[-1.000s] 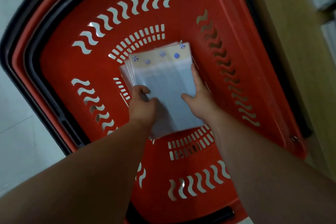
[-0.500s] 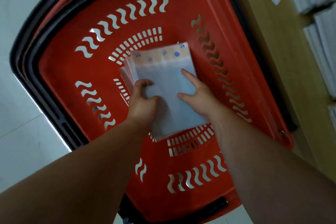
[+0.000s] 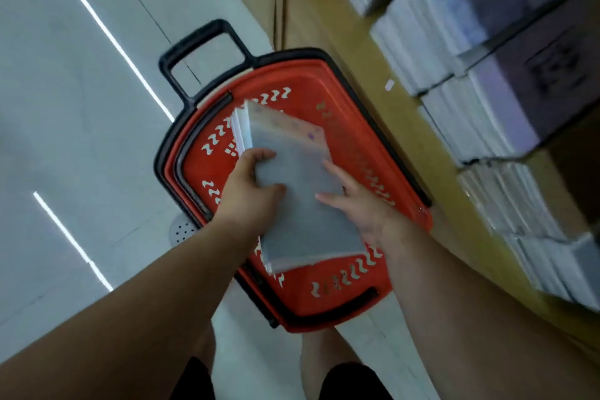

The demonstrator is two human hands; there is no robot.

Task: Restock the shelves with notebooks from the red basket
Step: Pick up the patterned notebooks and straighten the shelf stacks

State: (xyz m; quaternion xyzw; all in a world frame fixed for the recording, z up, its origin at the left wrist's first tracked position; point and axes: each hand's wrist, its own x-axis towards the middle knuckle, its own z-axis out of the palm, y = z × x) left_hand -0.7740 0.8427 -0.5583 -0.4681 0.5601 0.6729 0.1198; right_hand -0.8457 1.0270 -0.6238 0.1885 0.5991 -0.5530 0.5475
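Observation:
A stack of thin notebooks (image 3: 302,204) in clear wrap, with a dotted beige strip at its far end, is held above the red basket (image 3: 328,302). My left hand (image 3: 250,191) grips the stack's left edge, thumb on top and fingers curled over the side. My right hand (image 3: 360,204) holds the right edge, its fingers spread on the cover. The basket stands on the floor below; the stack hides most of its inside.
Wooden shelves (image 3: 389,84) run along the right, packed with rows of white wrapped notebooks (image 3: 454,81) and darker packs (image 3: 548,81). The basket's black handle (image 3: 198,55) sticks out at the far end. Pale tiled floor (image 3: 81,140) lies to the left. My legs show below.
The stack has come up out of the basket's bottom, held in both hands. The view has pulled back and up, so the whole basket and the shelves show.

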